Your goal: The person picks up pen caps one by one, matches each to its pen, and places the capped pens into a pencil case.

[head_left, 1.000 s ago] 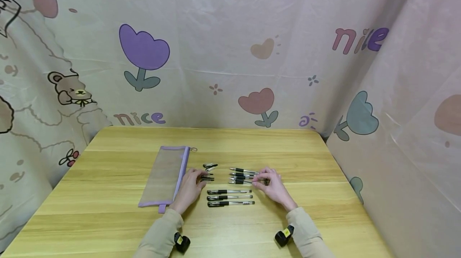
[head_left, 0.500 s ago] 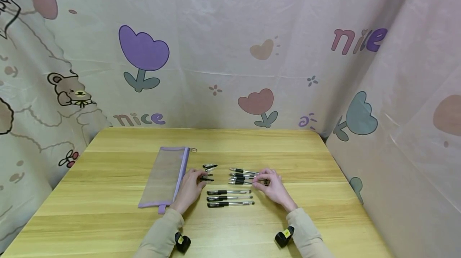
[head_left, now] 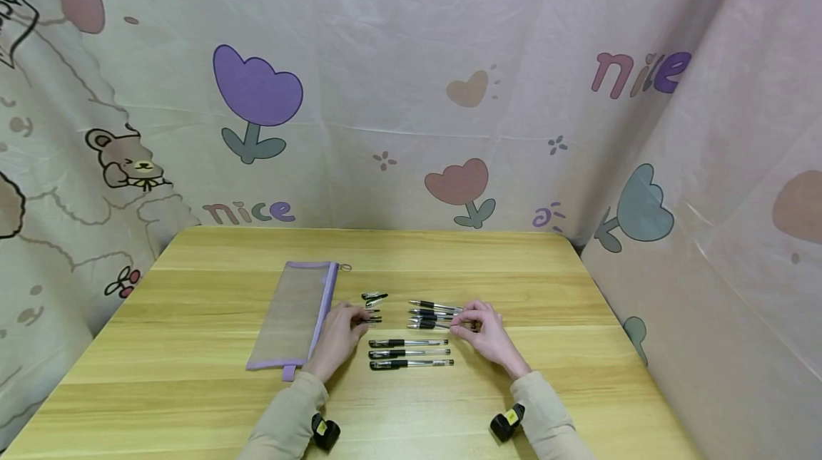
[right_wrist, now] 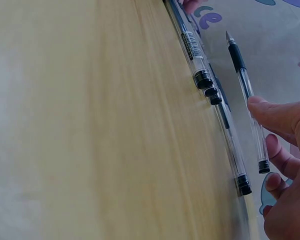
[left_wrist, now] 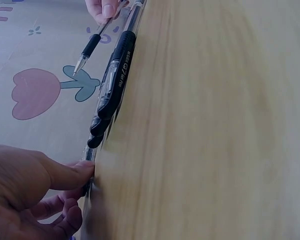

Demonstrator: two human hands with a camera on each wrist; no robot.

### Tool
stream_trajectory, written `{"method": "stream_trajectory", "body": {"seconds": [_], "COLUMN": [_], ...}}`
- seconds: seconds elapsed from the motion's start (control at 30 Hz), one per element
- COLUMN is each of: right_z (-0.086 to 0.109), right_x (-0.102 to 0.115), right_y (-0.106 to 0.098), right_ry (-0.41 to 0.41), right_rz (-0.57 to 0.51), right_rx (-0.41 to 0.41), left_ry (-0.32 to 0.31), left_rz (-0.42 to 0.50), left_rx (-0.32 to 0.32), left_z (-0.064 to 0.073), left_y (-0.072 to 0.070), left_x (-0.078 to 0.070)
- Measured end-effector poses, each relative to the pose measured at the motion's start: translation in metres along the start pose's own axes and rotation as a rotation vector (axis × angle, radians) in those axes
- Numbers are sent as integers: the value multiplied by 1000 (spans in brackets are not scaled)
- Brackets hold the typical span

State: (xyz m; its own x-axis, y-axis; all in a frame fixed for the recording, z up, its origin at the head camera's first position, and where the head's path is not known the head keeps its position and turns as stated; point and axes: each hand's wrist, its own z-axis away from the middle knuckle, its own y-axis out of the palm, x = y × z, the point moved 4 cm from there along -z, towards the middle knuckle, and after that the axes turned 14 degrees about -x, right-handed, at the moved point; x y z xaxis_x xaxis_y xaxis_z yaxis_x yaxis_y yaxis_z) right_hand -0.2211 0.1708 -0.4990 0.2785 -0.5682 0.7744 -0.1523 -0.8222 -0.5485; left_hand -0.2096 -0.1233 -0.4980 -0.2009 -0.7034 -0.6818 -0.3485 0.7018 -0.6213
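Observation:
My right hand (head_left: pixel 483 331) pinches an uncapped gel pen (right_wrist: pixel 247 87) between thumb and fingers; in the right wrist view the pen tilts, tip up and away. Several more uncapped pens (head_left: pixel 427 312) lie in a group by these fingers. My left hand (head_left: pixel 338 337) is among the loose pen caps, thumb and fingertips closed on a pen cap (left_wrist: pixel 88 154) that they partly hide. More black-and-clear caps (head_left: pixel 374 296) lie just beyond the left fingers. Three capped black gel pens (head_left: pixel 411 363) lie side by side in front of both hands.
A mesh zip pouch (head_left: pixel 292 317) with purple edging lies flat left of the left hand, its zip ring at the far end. The wooden table (head_left: pixel 514 267) meets a patterned curtain (head_left: pixel 385 103) at its back. Both wrists wear a black camera (head_left: pixel 507 422).
Both hands stay nearly where they were, with the pen still in the right fingers. The left fingers shift very slightly among the caps. The capped pens and pouch have not moved.

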Motion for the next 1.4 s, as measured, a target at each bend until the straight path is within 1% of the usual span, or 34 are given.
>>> {"method": "stream_trajectory", "body": {"seconds": [0.5, 0.67, 0.73, 0.9, 1.1, 1.23, 1.33, 1.4], "right_z": [0, 0, 0, -1, -1, -1, 0, -1], "right_x": [1, 0, 0, 0, 1, 3, 5, 6], "right_y": [0, 0, 0, 0, 0, 0, 0, 0], "right_ry": [-3, 1, -4, -12, -18, 14, 43, 43], "right_rz": [-5, -11, -12, -13, -19, -35, -43, -38], "right_rx": [1, 3, 2, -6, -13, -8, 0, 1], "left_ry": [-8, -7, -3, -9, -53, -79, -94, -96], "left_rz": [1, 1, 11, 81, 189, 271, 332, 363], "left_rx": [25, 12, -4, -41, -49, -56, -45, -26], "left_z": [2, 1, 1, -1, -2, -2, -2, -2], "left_y": [-3, -5, -5, -5, -6, -9, -10, -10], "left_x": [-1, -1, 0, 1, 2, -2, -5, -7]}}
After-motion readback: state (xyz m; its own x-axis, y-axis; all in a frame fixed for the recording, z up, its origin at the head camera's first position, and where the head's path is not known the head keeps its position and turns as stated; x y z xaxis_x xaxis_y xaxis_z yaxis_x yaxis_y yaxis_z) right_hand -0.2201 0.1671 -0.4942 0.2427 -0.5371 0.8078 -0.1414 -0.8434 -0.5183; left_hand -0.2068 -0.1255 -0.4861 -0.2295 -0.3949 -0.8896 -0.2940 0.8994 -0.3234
